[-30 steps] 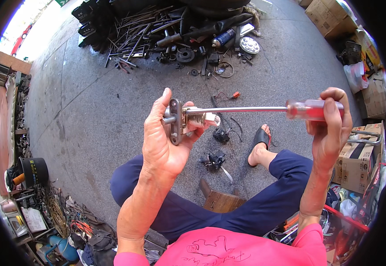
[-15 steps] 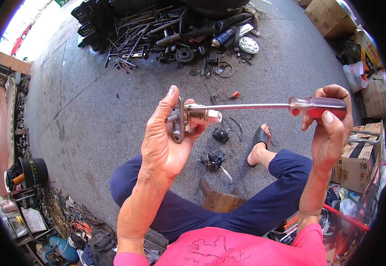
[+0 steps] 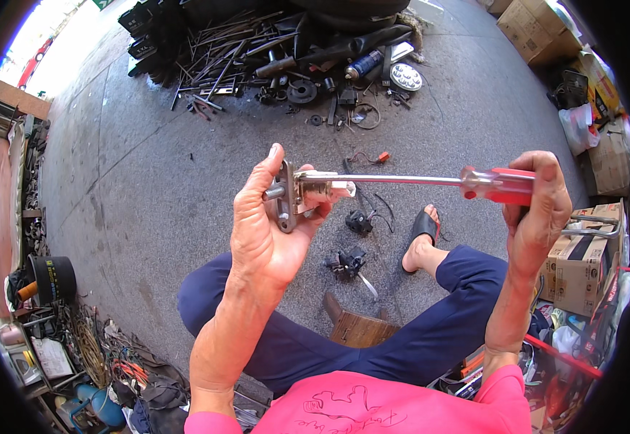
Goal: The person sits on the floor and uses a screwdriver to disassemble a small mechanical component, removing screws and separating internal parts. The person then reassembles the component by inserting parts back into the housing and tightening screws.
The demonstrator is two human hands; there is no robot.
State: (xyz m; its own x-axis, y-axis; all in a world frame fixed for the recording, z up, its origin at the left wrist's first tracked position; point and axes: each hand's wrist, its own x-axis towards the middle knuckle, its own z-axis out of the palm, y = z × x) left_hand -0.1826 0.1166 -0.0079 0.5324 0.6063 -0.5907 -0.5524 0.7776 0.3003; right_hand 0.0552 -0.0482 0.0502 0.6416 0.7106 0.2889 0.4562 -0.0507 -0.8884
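The lock (image 3: 297, 195) is sitting a little lower and flatter in the left hand (image 3: 264, 224) than it was a moment ago, and the right hand (image 3: 539, 210) is now wrapping more tightly around the red handle instead of just pinching its end. The left hand is curling around the lock from behind, thumb and fingers pressing it on both sides, so it is not wobbling while the tool is poking into it. The screwdriver (image 3: 430, 181) is lying almost flat, its handle at about 3 o'clock from the lock, and its thin metal tip is reaching in at the lock's top. The right hand's fingers are closing snugly on the handle, probably so it can be turned. Both hands are holding everything up in the air, in front of the person's chest, likely to bring the small parts near the eyes. Down on the grey floor (image 3: 148, 181), at about 5 o'clock from the lock, small black parts (image 3: 347, 262) are lying near a foot in a sandal (image 3: 422, 228). Far off at 12 o'clock, a heap of scrap (image 3: 257, 50) is piling up.
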